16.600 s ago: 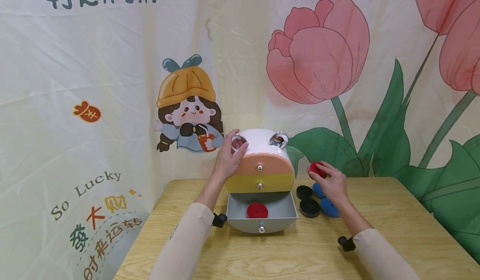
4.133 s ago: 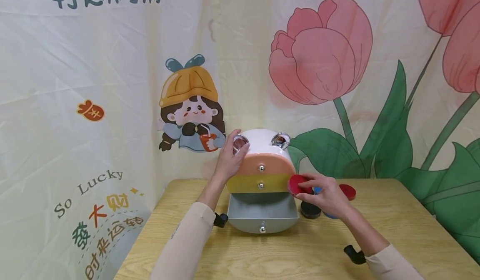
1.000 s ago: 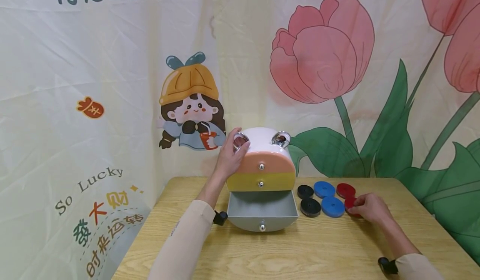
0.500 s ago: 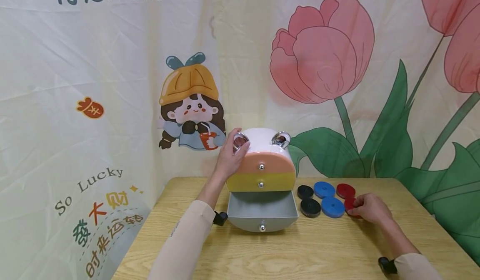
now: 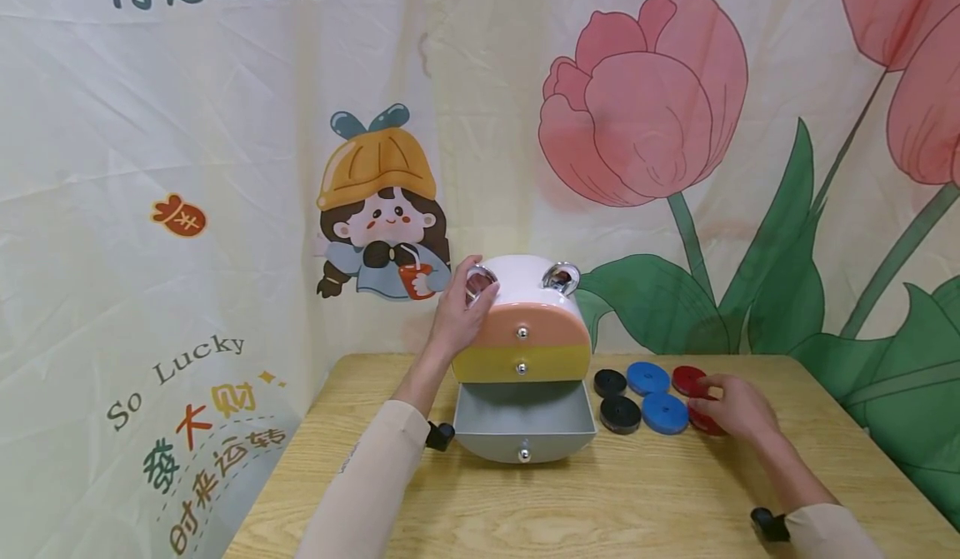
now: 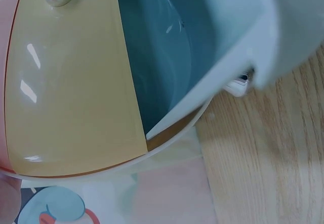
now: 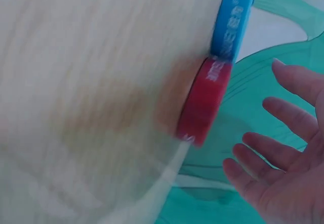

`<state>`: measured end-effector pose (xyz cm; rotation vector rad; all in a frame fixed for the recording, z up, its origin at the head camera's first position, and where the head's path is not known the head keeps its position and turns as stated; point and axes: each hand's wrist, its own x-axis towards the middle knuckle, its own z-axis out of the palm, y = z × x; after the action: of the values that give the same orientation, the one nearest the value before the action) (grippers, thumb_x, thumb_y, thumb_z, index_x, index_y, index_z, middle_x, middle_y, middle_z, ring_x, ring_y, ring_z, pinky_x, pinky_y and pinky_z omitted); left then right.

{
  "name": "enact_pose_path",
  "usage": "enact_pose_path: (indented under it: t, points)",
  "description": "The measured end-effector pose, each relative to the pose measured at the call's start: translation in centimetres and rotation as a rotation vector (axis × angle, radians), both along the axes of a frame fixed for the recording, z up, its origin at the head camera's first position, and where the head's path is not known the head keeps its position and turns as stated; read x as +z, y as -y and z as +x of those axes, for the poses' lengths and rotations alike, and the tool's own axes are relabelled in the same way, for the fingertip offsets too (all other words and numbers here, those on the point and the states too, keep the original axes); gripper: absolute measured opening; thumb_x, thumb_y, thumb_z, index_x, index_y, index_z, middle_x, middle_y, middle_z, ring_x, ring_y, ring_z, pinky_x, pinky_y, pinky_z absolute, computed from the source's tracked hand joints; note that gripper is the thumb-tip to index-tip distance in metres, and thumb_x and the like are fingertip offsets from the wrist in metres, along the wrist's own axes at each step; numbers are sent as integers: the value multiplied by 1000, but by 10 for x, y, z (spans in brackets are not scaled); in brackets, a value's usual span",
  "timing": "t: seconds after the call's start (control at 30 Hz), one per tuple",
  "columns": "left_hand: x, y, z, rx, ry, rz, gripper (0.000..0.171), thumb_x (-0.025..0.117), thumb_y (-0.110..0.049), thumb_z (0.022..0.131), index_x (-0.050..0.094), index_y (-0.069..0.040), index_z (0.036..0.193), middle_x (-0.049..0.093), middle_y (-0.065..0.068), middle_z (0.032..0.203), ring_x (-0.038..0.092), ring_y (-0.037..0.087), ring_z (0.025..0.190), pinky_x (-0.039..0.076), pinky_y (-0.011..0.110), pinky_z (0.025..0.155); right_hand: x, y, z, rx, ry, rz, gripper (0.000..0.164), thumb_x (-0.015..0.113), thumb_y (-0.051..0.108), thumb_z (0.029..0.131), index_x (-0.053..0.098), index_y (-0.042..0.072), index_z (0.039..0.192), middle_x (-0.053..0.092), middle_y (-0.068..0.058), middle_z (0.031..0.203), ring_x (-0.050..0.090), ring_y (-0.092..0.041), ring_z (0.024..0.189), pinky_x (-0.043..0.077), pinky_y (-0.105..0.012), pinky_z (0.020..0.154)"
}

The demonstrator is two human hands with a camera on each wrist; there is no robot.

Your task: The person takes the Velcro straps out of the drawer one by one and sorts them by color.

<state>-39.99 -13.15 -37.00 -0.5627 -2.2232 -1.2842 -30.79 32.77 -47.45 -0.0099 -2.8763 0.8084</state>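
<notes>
My left hand grips the silver ring ear at the top left of a small white drawer cabinet. The cabinet's grey bottom drawer is pulled out with nothing in it, also seen in the left wrist view as a pale open drawer. My right hand hovers by the near red roll, partly covering it. In the right wrist view its fingers are spread apart from a red roll. Behind the near red roll lies the other red roll.
Left of the red rolls lie two blue rolls and two black rolls, in two rows beside the cabinet. The orange top drawer and yellow middle drawer are closed. A printed cloth hangs behind the wooden table.
A red roll lay in the drawer at first; both are now on the table. My right hand carried one away from the drawer, set it down at right, and has let go. My left hand stays put.
</notes>
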Motion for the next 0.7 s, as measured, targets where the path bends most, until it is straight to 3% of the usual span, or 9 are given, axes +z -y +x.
enact_pose_path:
  t: [0.23,0.33,0.5,0.63,0.7]
  points:
    - [-1,1,-2,5,-6,12,60,64,-42,103,42,-22,155,60,6,107,57,23,94,47,39,83,9,22,1,64,-133,17,59,78,29,92,61,-4,138,64,-34,128,62,-48,106,59,-51,73]
    - [-1,1,-2,2,-1,13,61,64,-42,103,41,-22,155,59,6,108,57,23,95,47,39,83,10,30,0,89,-158,16,60,79,29,92,61,-5,138,66,-32,124,63,-45,102,59,-48,70]
    - [-1,1,-2,-1,7,10,61,63,-43,103,40,-23,156,58,5,108,56,23,95,47,39,84,11,43,-1,123,-192,20,54,77,28,94,63,-2,137,67,-29,127,65,-44,107,59,-53,78]
    - [0,1,-2,-1,8,6,61,63,-44,103,40,-23,156,59,5,108,57,22,95,48,38,83,14,57,0,152,-198,17,52,76,27,96,64,0,138,69,-22,105,63,-35,88,52,-40,64]
    - [0,1,-1,0,11,6,61,63,-44,103,40,-25,156,59,5,108,57,22,95,48,38,83,17,64,1,167,-211,20,53,76,28,96,64,0,139,70,-20,106,63,-32,88,51,-40,65]
